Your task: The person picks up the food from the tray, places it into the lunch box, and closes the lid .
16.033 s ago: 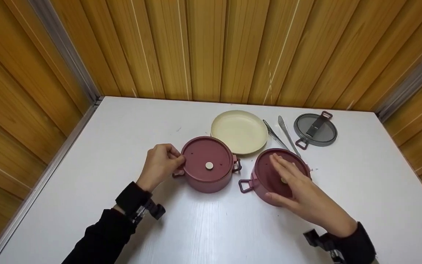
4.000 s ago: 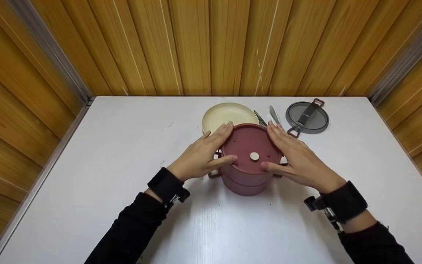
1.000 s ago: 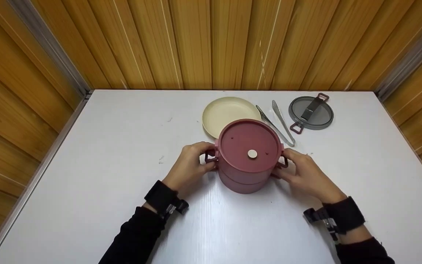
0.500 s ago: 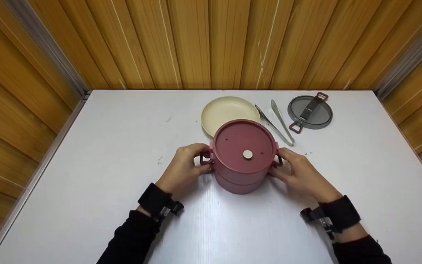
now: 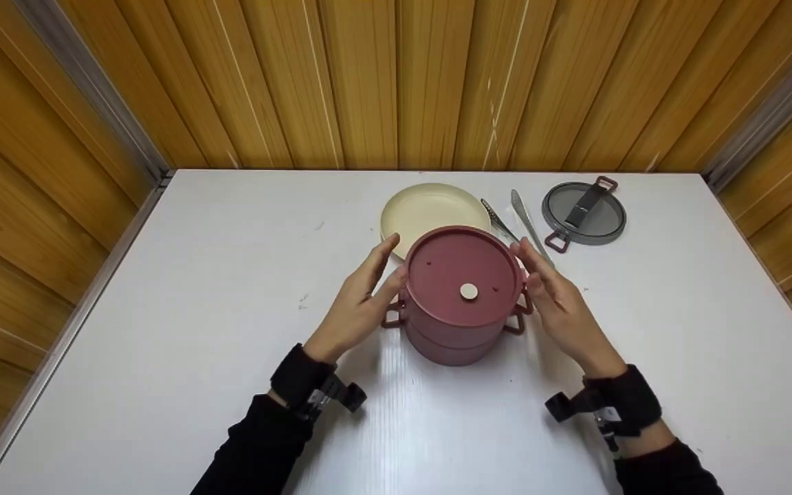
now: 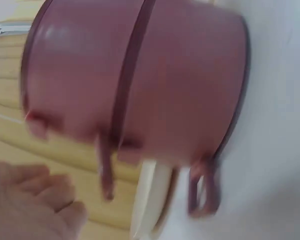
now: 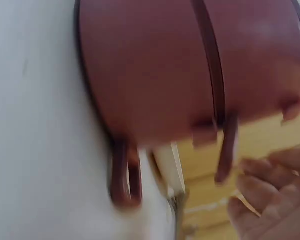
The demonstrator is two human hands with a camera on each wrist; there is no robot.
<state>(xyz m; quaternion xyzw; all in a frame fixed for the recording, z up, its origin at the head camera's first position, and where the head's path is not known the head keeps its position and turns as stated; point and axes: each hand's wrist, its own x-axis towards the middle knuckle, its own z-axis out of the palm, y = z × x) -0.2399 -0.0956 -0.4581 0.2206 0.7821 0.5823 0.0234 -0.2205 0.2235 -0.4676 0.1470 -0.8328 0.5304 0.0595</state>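
Observation:
Two dark-red round lunch-box tiers stand stacked on the table; the upper tier (image 5: pixel 454 317) carries a flat red lid (image 5: pixel 447 258) with a cream knob (image 5: pixel 469 292), and the lower tier (image 5: pixel 452 350) sits beneath it. Loop handles stick out at both sides of both tiers, as the left wrist view shows of a lower handle (image 6: pixel 204 192). My left hand (image 5: pixel 355 302) is beside the stack's left side, fingers raised, thumb close to the lid's rim. At the right side, my right hand (image 5: pixel 564 309) has its fingers extended near the rim. Neither hand grips a handle.
Behind the stack lies a cream plate (image 5: pixel 430 206), its front edge partly hidden. Metal tongs (image 5: pixel 526 214) lie spread beside it. A grey round lid (image 5: pixel 599 223) with a dark strap and red loops lies at the back right of the white table (image 5: pixel 196 309).
Long ago the tiers stood apart; four seconds ago, stacked, both hands pressed the lid. Half a second ago both hands held the sides by the handles; now they have let go and risen.

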